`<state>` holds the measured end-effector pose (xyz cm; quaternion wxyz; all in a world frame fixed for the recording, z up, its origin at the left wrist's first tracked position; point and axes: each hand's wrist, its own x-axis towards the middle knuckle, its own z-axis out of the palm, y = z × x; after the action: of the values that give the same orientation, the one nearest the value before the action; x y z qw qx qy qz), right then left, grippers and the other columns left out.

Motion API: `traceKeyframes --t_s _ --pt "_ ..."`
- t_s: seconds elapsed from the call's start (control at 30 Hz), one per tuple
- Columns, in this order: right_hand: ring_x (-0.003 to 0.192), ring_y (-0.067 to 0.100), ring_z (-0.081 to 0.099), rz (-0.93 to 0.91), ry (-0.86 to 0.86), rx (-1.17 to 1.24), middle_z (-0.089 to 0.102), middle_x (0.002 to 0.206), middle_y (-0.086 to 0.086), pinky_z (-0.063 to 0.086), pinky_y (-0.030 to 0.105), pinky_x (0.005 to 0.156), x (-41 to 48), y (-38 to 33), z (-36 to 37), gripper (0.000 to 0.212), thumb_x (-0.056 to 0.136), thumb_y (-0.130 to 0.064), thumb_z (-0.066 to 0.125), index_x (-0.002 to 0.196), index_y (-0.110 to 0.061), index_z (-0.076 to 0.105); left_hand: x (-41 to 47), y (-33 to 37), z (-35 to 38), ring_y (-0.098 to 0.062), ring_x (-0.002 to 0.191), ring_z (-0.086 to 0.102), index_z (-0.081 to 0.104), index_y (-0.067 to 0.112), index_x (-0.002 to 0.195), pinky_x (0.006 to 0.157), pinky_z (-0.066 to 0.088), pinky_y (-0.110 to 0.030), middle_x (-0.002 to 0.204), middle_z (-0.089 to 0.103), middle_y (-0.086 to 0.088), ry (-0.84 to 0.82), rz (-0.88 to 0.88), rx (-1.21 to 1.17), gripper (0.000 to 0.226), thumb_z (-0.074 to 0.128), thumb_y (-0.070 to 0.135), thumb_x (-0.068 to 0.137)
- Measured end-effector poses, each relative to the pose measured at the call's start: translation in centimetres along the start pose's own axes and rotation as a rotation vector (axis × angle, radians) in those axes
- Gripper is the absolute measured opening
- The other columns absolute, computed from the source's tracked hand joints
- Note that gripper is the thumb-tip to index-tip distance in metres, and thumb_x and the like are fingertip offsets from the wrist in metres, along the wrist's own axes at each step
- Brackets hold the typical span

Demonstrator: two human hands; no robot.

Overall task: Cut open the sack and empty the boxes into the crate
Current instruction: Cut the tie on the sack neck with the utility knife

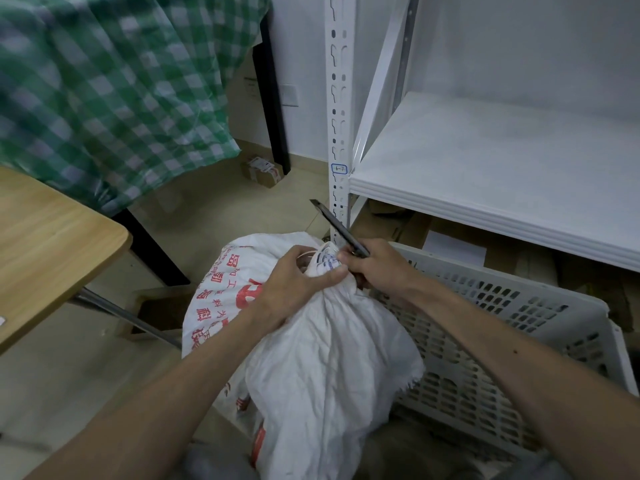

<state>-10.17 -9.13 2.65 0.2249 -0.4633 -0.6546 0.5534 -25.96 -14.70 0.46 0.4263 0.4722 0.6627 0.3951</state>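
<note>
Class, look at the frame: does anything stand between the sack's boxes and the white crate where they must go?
Yes. The sack is shut: the left hand grips its bunched neck, so the cloth encloses the unseen boxes. The right hand holds a utility knife by that neck. The crate lies directly beside the sack, nothing visible between them.

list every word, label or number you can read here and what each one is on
"6-7": handwritten on a small blue-bordered label stuck to the white shelf upright.
Red Chinese characters on the white sack: printed large, but creased and turned away, so not reliably readable.
Blue marks on the bunched sack neck between the hands: illegible.
Shipping label on the small cardboard box on the floor: too small and blurred.
</note>
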Motion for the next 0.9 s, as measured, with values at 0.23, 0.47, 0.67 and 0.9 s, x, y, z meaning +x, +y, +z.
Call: traceKeyframes --t_s 0.23,0.47,0.67,0.9 --pt "0.055 0.004 0.050 -0.034 0.059 -0.071 0.055 0.061 -0.006 0.040 0.018 0.058 0.1 0.7 0.9 0.015 0.091 -0.015 0.063 0.076 -0.016 0.062 -1.2 -0.6 0.3 -0.010 0.092 0.070 0.067 0.017 0.101 0.085 0.056 -0.032 0.097 0.074 0.003 -0.125 -0.006 0.000 0.034 0.070 0.047 0.085" --pt "0.060 -0.001 0.051 -0.077 0.110 -0.160 0.056 0.067 -0.008 0.038 0.013 0.058 -0.3 1.2 1.5 0.013 0.092 -0.018 0.062 0.091 -0.006 0.067 -0.7 -0.7 -0.2 -0.013 0.081 0.068 0.065 0.004 0.103 0.073 0.053 -0.030 0.094 0.072 -0.010 -0.165 0.040 0.054 0.021 0.069 0.019 0.089" --pt "0.057 0.003 0.051 -0.103 0.193 -0.070 0.055 0.067 -0.007 0.040 0.018 0.060 -0.6 1.4 0.7 0.021 0.092 -0.030 0.061 0.086 -0.011 0.064 0.5 -1.6 -0.6 -0.013 0.087 0.069 0.067 0.014 0.098 0.080 0.053 -0.034 0.092 0.074 0.000 -0.060 0.072 0.151 0.035 0.077 0.038 0.075" --pt "0.055 0.006 0.050 -0.279 0.252 -0.431 0.056 0.065 -0.007 0.039 0.025 0.055 -2.5 2.8 -1.1 0.025 0.096 -0.048 0.045 0.084 -0.031 0.060 1.6 -1.4 -1.1 -0.012 0.093 0.068 0.067 0.011 0.104 0.083 0.054 -0.029 0.099 0.073 0.001 0.039 0.044 0.121 0.036 0.077 0.035 0.080"
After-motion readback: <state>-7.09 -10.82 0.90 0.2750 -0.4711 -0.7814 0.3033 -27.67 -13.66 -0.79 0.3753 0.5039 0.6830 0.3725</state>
